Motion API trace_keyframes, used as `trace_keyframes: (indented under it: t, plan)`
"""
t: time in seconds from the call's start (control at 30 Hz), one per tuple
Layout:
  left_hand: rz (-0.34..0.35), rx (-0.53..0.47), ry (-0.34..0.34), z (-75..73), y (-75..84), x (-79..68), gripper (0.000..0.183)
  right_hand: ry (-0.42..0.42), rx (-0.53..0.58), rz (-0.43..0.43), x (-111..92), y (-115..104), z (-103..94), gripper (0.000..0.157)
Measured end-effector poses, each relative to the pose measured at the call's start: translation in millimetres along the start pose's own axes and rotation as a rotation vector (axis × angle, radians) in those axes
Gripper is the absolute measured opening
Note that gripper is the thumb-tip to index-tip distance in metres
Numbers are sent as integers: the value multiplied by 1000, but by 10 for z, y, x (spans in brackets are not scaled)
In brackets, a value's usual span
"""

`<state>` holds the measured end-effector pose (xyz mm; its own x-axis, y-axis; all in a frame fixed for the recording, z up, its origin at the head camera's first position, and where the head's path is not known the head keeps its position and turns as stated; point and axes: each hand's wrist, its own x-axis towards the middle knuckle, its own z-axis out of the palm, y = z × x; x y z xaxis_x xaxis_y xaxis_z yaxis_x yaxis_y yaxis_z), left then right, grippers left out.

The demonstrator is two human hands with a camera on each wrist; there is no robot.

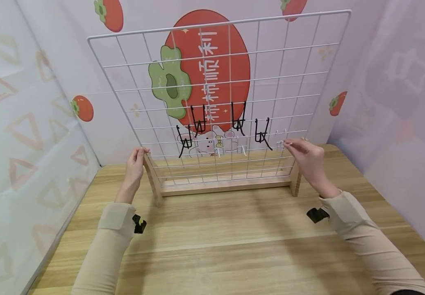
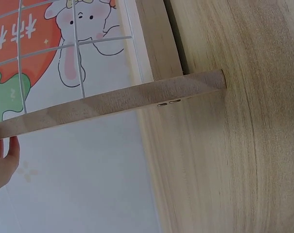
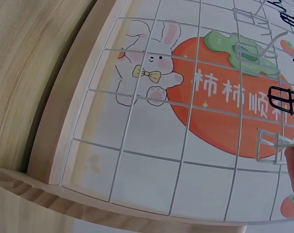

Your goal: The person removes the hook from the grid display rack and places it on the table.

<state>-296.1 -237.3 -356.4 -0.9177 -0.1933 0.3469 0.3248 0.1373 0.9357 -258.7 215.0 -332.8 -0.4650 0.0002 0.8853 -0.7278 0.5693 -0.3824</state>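
Note:
A white wire grid panel point(image 1: 219, 27) stands tilted in a wooden stand point(image 1: 227, 187). My left hand point(image 1: 135, 166) grips the top of the stand's left side piece point(image 1: 151, 180); in the left wrist view its fingertips point(image 2: 11, 148) press against the wood's edge. At the grid's right side, my right hand point(image 1: 308, 157) pinches the prong of a white wire hook point(image 3: 266, 145), whose frame lies against the wires. Several black hooks point(image 1: 260, 135) hang across the grid's middle. Two more white hooks, one at centre point(image 1: 218, 151) and one beside it point(image 1: 243, 148), hang lower.
The stand rests on a wood-grain table point(image 1: 212, 250). Behind the grid is a white backdrop with a big red persimmon print point(image 1: 219, 73) and a rabbit drawing. Pale printed sheets point(image 1: 20, 123) close off the left and right sides. Each sleeve cuff carries a small black device point(image 1: 317, 215).

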Motion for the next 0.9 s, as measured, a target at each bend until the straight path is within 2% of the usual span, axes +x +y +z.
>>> trace_keyframes:
  t: [0.2,0.4,0.57,0.73,0.9]
  plan:
    - [-1,11,-4,11,15,-5,18,27,5,-1,58,-52,-49,9]
    - [-4,10,8,9,11,-7,19,33,8,-45,74,-121,-106,11]
    - [-2,8,10,5,5,-8,19,-4,-47,-95,42,-190,-152,17]
    - [-10,16,8,7,12,-9,18,-23,-44,-169,-7,-245,-185,22]
    - [-17,24,15,19,14,-7,18,-32,-39,-231,-82,-277,-224,12]
